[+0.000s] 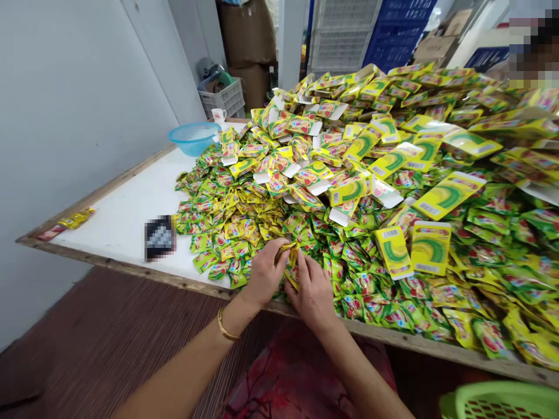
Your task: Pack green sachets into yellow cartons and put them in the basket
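Near the table's front edge, my left hand (265,272) is closed in a pinch on a yellow candy packet (292,256). My right hand (315,291) meets it from the other side, fingers bent around the same packet's right edge. How many packets are between the fingers is hard to make out. Around both hands lie heaped green candy packets (362,282) with red fruit pictures. Just beyond them is a patch of yellow packets (262,212). Yellow cardboard boxes (431,247), several with white flaps open, are piled on top and behind.
A wooden rim (117,270) borders the white table (117,201). A blue basket (194,137) and white cup (218,114) stand at the far left corner. A blurred dark object (159,237) lies left. A green basket (506,398) is below right. Another person (539,49) is at the far right.
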Motion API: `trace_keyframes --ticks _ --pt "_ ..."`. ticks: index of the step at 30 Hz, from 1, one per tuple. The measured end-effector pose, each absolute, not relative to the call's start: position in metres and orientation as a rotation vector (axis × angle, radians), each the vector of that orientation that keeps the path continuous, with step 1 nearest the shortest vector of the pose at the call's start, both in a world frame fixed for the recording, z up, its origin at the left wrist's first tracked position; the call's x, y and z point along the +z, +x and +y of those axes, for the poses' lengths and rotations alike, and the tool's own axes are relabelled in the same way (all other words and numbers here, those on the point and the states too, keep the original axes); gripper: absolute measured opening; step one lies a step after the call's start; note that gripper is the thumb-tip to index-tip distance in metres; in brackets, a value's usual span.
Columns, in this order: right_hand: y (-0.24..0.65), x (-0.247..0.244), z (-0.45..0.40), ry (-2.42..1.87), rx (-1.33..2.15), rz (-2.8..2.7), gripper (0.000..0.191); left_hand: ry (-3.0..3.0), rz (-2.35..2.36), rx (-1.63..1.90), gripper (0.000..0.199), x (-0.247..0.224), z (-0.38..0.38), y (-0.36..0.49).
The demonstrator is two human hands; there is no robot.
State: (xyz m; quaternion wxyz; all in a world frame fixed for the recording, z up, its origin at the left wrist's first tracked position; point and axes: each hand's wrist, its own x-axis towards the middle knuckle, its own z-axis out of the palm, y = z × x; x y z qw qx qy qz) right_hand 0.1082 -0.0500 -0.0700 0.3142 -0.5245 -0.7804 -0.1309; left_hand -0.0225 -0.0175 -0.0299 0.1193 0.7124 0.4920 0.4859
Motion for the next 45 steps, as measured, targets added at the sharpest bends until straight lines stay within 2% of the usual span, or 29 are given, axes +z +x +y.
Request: trace_keyframes --ticks 6,9,17,21,26,30,35,40,45 --pt "0.108 -0.069 -0.050 -1.369 -0.328 -2.077 0.066 2.031 1.584 1.495 0.013 -0.035 -0.018 -0.018" --pt "0.108 -0.070 -0.050 -1.374 -0.325 -2.065 0.066 2.105 1.561 1.415 0.014 -0.033 -0.019 -0.016" --pt "0.108 -0.069 -0.052 -1.338 -0.342 -2.165 0.066 2.069 1.359 0.656 0.020 -0.005 -0.011 -0.041" --pt "0.109 -0.068 -0.052 -1.280 -0.378 -2.202 0.066 2.160 1.183 0.476 0.018 0.009 -0.001 -0.047" --pt "0.109 -0.067 -0.051 -1.315 -0.372 -2.116 0.067 1.981 1.220 0.620 0.025 0.011 -0.002 -0.050" --pt "0.107 -0.067 -0.051 -1.286 -0.380 -2.153 0.068 2.047 1.509 0.676 0.005 0.003 -0.012 -0.048" --pt "0.109 -0.069 -0.053 -1.302 -0.380 -2.165 0.067 2.195 1.586 0.706 0.017 -0.004 -0.023 -0.036" --pt "0.110 -0.069 -0.053 -1.308 -0.370 -2.148 0.065 1.981 1.503 0.763 0.025 -0.006 -0.022 -0.043" --pt "0.110 -0.069 -0.053 -1.281 -0.376 -2.168 0.066 1.814 1.582 0.895 0.012 -0.013 -0.020 -0.043"
